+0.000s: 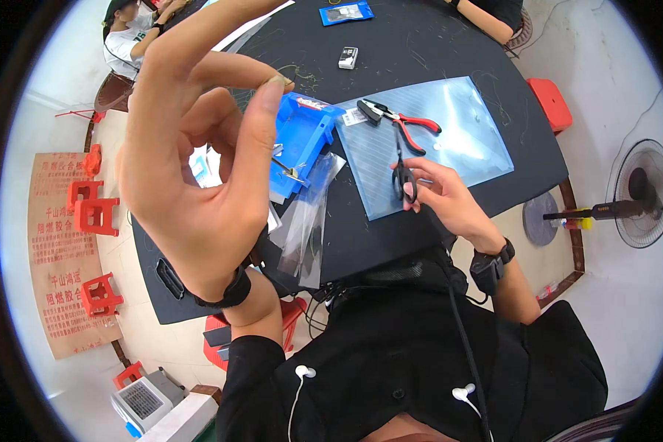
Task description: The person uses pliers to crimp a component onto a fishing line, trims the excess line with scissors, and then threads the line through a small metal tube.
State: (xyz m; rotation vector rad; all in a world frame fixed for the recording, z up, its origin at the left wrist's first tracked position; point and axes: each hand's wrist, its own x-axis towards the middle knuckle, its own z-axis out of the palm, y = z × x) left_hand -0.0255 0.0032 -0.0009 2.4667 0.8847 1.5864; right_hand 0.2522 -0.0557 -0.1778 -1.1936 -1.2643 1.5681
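Note:
My left hand [199, 147] is raised close to the camera, thumb and forefinger pressed together in a pinch. Whatever may be between the fingertips is too small to make out. Lower and to the right, my right hand [446, 193] grips small black scissors [403, 180] by their handles, blades pointing away from me. Beneath them lies a translucent blue plastic folder [479, 140]. Just past the scissors, red-handled pliers [412, 127] rest on the folder. Partly behind my left hand sits a blue plastic tray [302, 136], with a slim metal tool [291, 173] at its near side.
Clear plastic sleeves [306, 236] lie on the black table [435, 55] near its front edge. Farther back are a small white-and-black box [348, 58] and a blue packet [345, 12]. Two people sit across the table. A fan [641, 193] stands at the right.

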